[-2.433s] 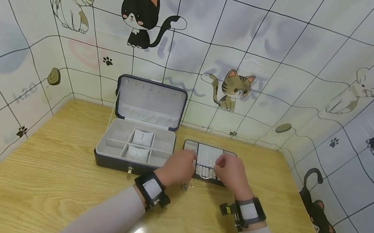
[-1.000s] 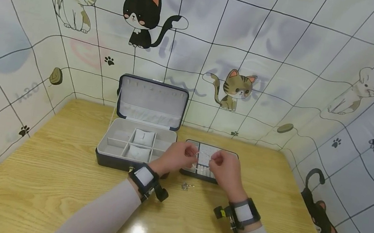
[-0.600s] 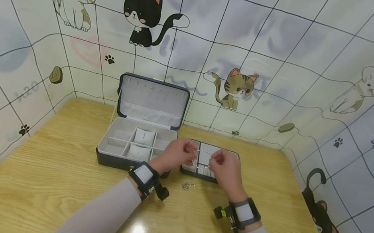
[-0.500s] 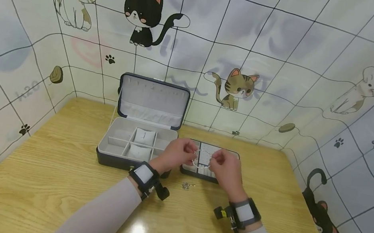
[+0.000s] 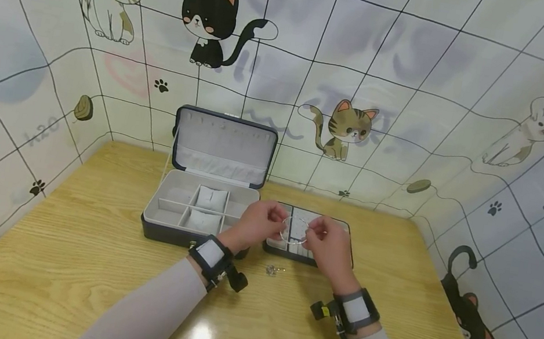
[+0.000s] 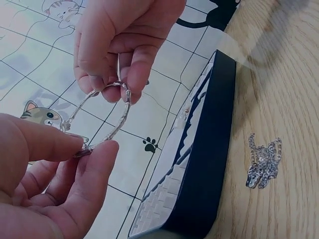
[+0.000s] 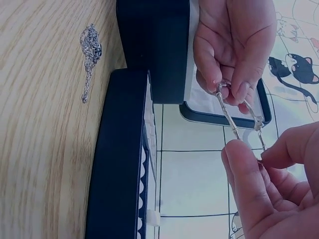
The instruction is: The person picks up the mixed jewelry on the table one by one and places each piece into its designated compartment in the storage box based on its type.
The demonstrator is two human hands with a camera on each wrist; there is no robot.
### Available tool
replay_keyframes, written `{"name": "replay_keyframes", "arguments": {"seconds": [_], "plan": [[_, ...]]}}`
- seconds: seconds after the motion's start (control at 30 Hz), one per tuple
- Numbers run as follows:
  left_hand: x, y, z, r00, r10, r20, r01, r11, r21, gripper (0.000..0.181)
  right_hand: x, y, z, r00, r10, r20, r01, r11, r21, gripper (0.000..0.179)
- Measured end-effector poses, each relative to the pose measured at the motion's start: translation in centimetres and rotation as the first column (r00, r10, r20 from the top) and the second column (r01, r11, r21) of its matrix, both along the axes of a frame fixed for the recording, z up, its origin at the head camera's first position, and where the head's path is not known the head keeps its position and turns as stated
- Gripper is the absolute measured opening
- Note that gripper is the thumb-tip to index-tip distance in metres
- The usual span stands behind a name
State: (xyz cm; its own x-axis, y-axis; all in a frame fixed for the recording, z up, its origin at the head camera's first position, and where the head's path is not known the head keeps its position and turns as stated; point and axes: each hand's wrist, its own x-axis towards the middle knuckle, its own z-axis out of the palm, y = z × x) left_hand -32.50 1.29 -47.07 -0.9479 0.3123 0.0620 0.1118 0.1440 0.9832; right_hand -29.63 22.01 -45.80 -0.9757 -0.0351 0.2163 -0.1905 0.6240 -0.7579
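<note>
My left hand (image 5: 258, 223) pinches one side of a thin silver bangle (image 6: 125, 110) between thumb and fingers. Opposite it, my right hand (image 5: 331, 248) pinches the other side, so the ring spans the gap between both hands. In the head view the bangle overlaps a small dark-blue jewelry tray (image 5: 286, 253); the wrist views show it raised above that tray. Inside the tray are a pale dotted pad and ring rolls, partly hidden by my hands. In front of the tray a bunched silver chain (image 6: 263, 162) lies on the wooden table.
An opened dark-blue jewelry box (image 5: 164, 232) stands left of the tray, its lid (image 5: 225, 148) upright. Two white cushions (image 5: 211, 200) sit in its middle compartments. A cat-print cloth (image 5: 287, 66) hangs behind the wooden table (image 5: 53, 254).
The bangle has risen from low over the tray's front and now stands between both hands, its round outline facing the head camera. In the last half second the hands stay nearly still.
</note>
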Motion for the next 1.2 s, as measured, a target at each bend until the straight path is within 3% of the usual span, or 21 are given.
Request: {"name": "replay_keyframes", "arguments": {"seconds": [0.3,0.73,0.87,1.03,1.2], "plan": [[-0.3,-0.4,0.2,1.000,0.015,-0.022,-0.015,1.000,0.014,0.015,-0.1,-0.4,-0.4,0.996,0.060,-0.061,-0.064,0.996,-0.068,0.012],[0.0,-1.7,2.8,0.995,0.089,-0.051,-0.088,0.996,0.026,0.018,0.5,-1.8,-1.3,0.988,0.085,-0.125,-0.112,0.967,-0.228,0.036],[-0.2,-2.4,3.4,0.992,0.119,-0.040,-0.117,0.992,0.041,0.018,0.8,-2.2,-1.5,0.980,0.110,-0.166,-0.140,0.973,-0.184,0.035],[-0.9,-3.2,3.5,0.988,0.154,-0.008,-0.153,0.986,0.072,0.017,1.1,-2.7,-2.1,0.973,0.137,-0.186,-0.153,0.985,-0.075,0.024],[-1.3,-4.7,3.5,0.991,0.131,0.022,-0.132,0.990,0.057,0.019,1.7,-3.7,-2.6,0.958,0.226,-0.177,-0.233,0.972,-0.021,0.019]]}}
